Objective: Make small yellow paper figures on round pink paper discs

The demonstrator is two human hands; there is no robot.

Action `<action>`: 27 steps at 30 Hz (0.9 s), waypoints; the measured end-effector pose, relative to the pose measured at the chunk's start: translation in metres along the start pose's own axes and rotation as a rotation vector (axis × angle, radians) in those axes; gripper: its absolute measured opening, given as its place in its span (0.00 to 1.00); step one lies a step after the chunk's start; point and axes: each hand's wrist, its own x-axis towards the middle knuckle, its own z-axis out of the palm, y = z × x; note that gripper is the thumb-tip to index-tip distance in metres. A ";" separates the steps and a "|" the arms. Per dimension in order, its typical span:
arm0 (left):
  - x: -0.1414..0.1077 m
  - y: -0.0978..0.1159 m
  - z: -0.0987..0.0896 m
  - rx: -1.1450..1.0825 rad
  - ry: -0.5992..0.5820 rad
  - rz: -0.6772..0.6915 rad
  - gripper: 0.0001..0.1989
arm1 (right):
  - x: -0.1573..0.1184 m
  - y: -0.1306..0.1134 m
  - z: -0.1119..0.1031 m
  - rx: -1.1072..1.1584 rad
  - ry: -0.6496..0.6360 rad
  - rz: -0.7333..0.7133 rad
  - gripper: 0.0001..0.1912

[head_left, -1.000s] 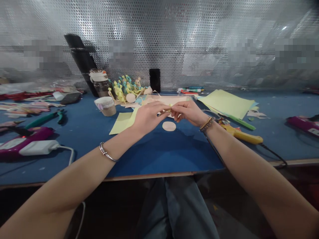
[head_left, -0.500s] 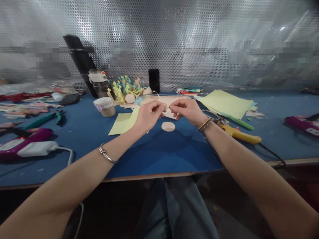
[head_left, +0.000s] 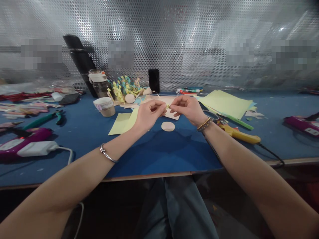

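Before the perforated metal wall (head_left: 174, 30) runs a blue table (head_left: 171, 159), its front edge just above the person's lap, with blue surface between that edge and the hands for drawing them back or down. Sideways there is less room: a stack of yellow sheets (head_left: 225, 102) lies beyond the right hand (head_left: 187, 108), and smaller yellow paper (head_left: 121, 124) lies just beside the left hand (head_left: 149, 114). A yellow glue gun (head_left: 244, 136) rests near the right forearm, so an outward sweep might knock it or snag its cord. Under the hands lies a pale disc (head_left: 168, 126), which a dropping wrist could nudge. Smallest, a yellow-green piece (head_left: 167, 106) sits above the table between both sets of fingertips; the left thumb and forefinger pinch it, while whether the right ones grip it or merely touch, I cannot tell. Squeezing too hard could crush it; too loosely, it could slip.
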 end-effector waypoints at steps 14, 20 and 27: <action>0.001 0.003 0.000 0.027 -0.059 -0.014 0.11 | 0.002 0.005 0.001 -0.019 0.005 -0.090 0.17; 0.001 0.000 0.002 -0.054 -0.077 -0.052 0.09 | 0.002 0.004 0.002 -0.033 0.035 -0.064 0.18; 0.002 -0.003 0.002 -0.162 -0.070 -0.103 0.07 | 0.001 0.002 0.003 -0.013 0.018 -0.053 0.17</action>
